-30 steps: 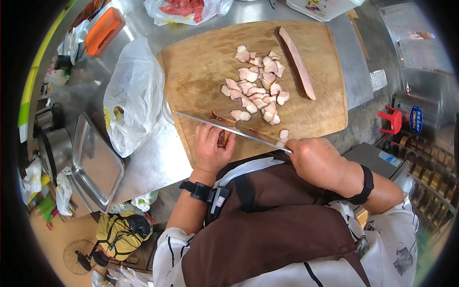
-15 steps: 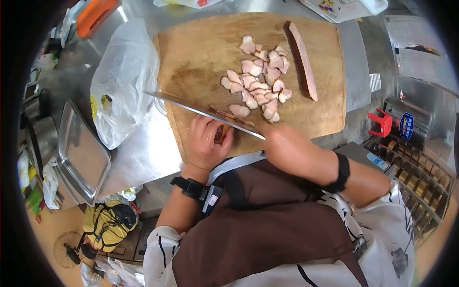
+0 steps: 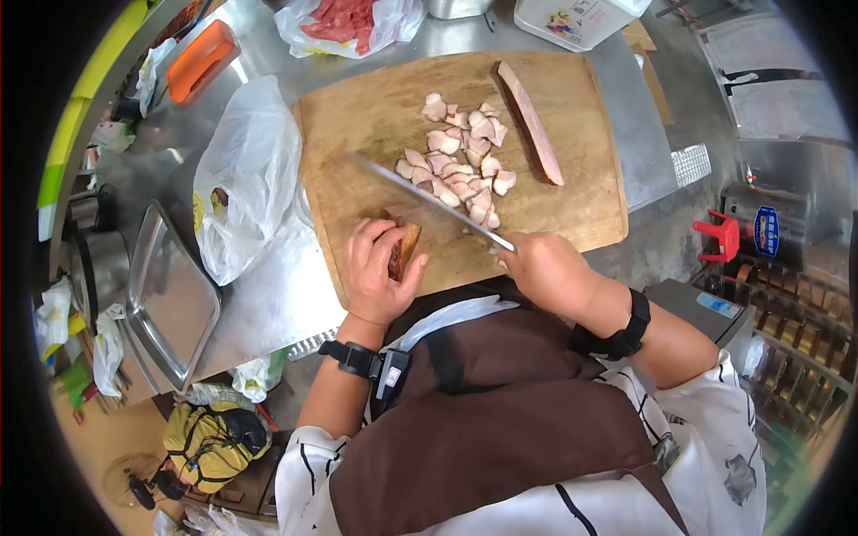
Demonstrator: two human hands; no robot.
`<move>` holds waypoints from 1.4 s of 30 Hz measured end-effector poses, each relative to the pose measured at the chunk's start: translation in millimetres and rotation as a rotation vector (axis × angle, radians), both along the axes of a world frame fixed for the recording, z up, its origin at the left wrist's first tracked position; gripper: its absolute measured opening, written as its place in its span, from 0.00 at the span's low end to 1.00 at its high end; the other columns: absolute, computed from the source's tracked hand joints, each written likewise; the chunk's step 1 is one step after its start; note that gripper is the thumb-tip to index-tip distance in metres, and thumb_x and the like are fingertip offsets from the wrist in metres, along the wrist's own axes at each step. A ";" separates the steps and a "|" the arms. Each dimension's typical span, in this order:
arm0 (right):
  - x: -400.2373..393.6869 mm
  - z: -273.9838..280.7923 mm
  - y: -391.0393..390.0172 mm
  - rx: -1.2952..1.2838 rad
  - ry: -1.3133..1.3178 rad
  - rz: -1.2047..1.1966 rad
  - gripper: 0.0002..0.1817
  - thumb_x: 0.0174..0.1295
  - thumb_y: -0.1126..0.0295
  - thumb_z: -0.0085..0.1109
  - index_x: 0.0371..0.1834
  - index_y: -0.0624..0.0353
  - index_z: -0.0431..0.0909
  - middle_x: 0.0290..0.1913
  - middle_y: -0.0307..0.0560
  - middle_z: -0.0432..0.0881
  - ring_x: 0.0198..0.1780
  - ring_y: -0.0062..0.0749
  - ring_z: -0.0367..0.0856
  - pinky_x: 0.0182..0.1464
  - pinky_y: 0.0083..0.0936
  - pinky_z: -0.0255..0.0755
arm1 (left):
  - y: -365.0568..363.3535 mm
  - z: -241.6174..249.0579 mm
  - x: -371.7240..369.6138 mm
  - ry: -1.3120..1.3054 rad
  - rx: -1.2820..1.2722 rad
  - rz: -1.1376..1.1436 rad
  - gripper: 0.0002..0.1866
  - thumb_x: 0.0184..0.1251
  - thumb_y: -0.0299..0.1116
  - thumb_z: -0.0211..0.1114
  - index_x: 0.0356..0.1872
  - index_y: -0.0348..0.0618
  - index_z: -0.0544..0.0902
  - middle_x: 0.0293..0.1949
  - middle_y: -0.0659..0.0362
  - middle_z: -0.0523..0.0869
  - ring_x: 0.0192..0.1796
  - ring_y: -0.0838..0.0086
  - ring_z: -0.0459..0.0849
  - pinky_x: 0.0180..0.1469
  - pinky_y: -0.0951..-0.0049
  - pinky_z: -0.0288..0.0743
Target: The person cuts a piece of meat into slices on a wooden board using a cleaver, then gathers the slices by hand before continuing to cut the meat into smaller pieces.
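Note:
My left hand (image 3: 375,281) is closed round a short, brown-skinned piece of meat (image 3: 405,250) near the lower left edge of the wooden cutting board (image 3: 357,125). My right hand (image 3: 550,272) grips a knife (image 3: 440,205) at the board's near edge. Its blade slants up and left over the board, apart from the held piece, with its edge beside the sliced meat (image 3: 465,161). The slices lie loose in a pile, pink with pale fat. Farther right on the board rests a long uncut strip of meat (image 3: 534,129).
Left of the board lies a clear plastic bag (image 3: 246,179), with a metal tray (image 3: 170,299) beyond it. An orange container (image 3: 201,61) sits at the far left. Red meat in a bag (image 3: 344,20) and a white tub (image 3: 576,20) stand behind the board.
The knife has moved away from the held meat, toward the sliced pile. My left hand still holds its piece. The whole view has shifted, showing more of the table's far side.

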State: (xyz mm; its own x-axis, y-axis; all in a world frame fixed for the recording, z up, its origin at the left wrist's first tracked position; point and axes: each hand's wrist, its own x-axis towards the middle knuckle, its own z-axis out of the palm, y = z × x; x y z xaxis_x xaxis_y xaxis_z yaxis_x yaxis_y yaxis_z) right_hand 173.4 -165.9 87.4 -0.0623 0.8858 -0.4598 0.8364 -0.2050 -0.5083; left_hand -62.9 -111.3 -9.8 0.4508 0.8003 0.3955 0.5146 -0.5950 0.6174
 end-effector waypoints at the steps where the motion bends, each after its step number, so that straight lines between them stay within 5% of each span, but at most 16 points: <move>1: -1.8 2.4 -1.2 0.011 0.004 -0.015 0.10 0.66 0.69 0.55 0.33 0.67 0.78 0.29 0.65 0.82 0.35 0.62 0.83 0.40 0.51 0.76 | -1.8 1.0 -0.8 0.006 0.007 -0.002 0.17 0.49 0.27 0.75 0.42 0.41 0.82 0.47 0.53 0.79 0.53 0.51 0.78 0.57 0.53 0.72; 15: 2.2 37.6 -25.2 -0.010 -0.038 0.151 0.04 0.57 0.77 0.53 0.33 0.67 0.75 0.30 0.63 0.83 0.32 0.58 0.84 0.37 0.47 0.78 | 0.3 -8.7 -1.4 0.075 0.040 -0.019 0.14 0.52 0.26 0.72 0.42 0.40 0.84 0.44 0.50 0.81 0.47 0.51 0.78 0.52 0.54 0.73; 23: 4.3 43.1 -17.6 -0.110 -0.077 0.177 0.06 0.60 0.72 0.58 0.38 0.63 0.78 0.29 0.58 0.83 0.33 0.57 0.83 0.36 0.46 0.77 | 3.4 -11.8 0.1 0.064 0.008 0.001 0.15 0.50 0.27 0.72 0.41 0.39 0.83 0.41 0.50 0.81 0.45 0.49 0.78 0.50 0.54 0.73; 36: -11.4 16.1 19.3 -0.013 0.094 0.230 0.05 0.58 0.74 0.58 0.30 0.66 0.78 0.25 0.62 0.81 0.30 0.60 0.82 0.34 0.47 0.76 | 4.3 -14.0 -0.8 0.047 -0.076 0.050 0.18 0.46 0.25 0.74 0.41 0.40 0.80 0.44 0.51 0.79 0.47 0.50 0.79 0.51 0.56 0.75; 39: -1.2 33.0 11.5 -0.146 0.045 0.144 0.05 0.52 0.78 0.55 0.30 0.68 0.78 0.26 0.63 0.82 0.30 0.60 0.83 0.36 0.50 0.78 | 7.7 -10.0 1.5 -0.023 -0.079 0.030 0.18 0.46 0.24 0.74 0.41 0.41 0.81 0.45 0.52 0.79 0.49 0.51 0.79 0.52 0.56 0.75; 42: -15.3 1.8 24.3 -0.055 0.057 0.198 0.05 0.57 0.75 0.60 0.32 0.67 0.78 0.24 0.62 0.80 0.30 0.60 0.82 0.34 0.50 0.76 | 8.0 -12.5 0.3 -0.041 -0.072 0.030 0.18 0.46 0.23 0.74 0.41 0.42 0.81 0.45 0.53 0.80 0.50 0.51 0.79 0.53 0.56 0.75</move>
State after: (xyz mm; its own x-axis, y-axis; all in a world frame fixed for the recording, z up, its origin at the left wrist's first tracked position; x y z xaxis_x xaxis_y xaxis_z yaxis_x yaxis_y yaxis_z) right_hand 158.1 -141.5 89.2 -0.2603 0.8271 -0.4982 0.8332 -0.0683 -0.5487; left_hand -62.5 -103.3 -22.3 0.4103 0.8404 0.3540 0.5050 -0.5326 0.6792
